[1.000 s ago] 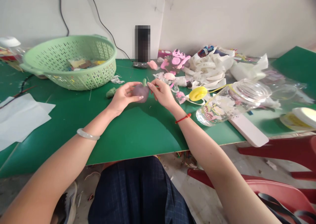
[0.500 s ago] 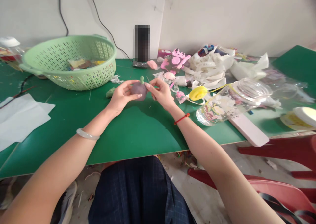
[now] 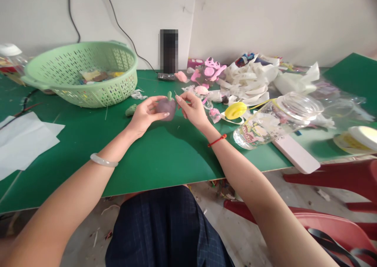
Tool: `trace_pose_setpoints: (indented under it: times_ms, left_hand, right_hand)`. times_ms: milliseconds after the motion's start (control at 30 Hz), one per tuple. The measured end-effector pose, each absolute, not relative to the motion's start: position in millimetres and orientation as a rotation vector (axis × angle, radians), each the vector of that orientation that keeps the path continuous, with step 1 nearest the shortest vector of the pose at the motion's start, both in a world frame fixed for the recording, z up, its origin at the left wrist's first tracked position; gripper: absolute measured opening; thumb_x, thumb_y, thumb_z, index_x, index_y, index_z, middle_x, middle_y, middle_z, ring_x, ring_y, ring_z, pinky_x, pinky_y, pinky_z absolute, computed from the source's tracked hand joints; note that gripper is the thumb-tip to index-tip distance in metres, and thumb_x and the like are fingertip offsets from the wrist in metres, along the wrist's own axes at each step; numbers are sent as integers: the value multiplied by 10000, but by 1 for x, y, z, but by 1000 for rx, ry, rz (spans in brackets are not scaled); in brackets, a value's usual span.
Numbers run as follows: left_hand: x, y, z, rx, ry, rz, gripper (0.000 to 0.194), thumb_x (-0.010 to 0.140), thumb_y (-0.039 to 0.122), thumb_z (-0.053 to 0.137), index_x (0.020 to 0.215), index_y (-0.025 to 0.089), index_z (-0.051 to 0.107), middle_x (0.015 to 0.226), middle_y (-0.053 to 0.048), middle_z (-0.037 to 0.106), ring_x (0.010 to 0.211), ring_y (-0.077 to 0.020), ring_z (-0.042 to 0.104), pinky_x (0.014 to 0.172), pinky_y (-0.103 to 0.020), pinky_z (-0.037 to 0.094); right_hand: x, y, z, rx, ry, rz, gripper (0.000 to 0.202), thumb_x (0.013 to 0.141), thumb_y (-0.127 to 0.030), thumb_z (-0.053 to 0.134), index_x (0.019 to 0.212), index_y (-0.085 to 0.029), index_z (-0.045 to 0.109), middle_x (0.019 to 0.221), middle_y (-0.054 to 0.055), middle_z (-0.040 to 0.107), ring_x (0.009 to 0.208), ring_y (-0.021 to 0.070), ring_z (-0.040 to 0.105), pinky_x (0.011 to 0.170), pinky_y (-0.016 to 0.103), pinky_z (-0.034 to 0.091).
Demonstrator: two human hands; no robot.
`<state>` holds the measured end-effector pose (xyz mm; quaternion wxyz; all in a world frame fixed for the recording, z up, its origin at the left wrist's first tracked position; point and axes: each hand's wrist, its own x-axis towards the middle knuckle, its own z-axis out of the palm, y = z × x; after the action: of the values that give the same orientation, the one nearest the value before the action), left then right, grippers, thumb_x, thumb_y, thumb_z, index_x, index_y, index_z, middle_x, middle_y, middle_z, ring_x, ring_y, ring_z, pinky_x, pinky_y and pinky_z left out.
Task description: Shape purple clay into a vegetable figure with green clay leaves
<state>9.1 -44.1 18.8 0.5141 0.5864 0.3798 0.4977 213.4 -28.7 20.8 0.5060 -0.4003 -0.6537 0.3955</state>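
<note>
I saw the fingers of the left hand [image 3: 143, 116] holding a round purple ball [image 3: 165, 109] with a short green stem [image 3: 169, 96] over the flat green surface [image 3: 165, 153]. The fingers of the right hand [image 3: 193, 110] were pinched narrow beside the ball, but I couldn't tell if they held anything. A lumpy, dull green blob [image 3: 130, 110] lay by the left hand.

Dusky purple ball [image 3: 165, 110] topped by green stem [image 3: 169, 96], bench [image 3: 176, 153] coloured green, basket [image 3: 118, 92] near its far edge tinted pale green, yellow disc [image 3: 235, 110], navy cloth [image 3: 167, 227] faintly checked
</note>
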Motion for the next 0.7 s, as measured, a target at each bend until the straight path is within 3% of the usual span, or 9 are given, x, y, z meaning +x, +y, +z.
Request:
trace_pose_setpoints:
  times_ms: [300,700]
  left_hand:
    - [9,-44,17,1421,910,1168,667,625,288,945,1243,207,709,1174,-87,790,1103,-285,757,960,-440,645]
    - [9,-44,19,1404,913,1168,665,618,282,949,1237,211,717,1193,-87,786,1119,-287,751,981,-447,641]
  right_hand:
    - [221,-31,26,-992,-1708,818,571,942,-789,576,831,-232,520,696,-18,502,578,114,427,529,267,337]
    - [220,-25,21,-984,-1666,814,608,930,-833,537,833,-233,539,721,-8,544,574,110,448,519,264,365]
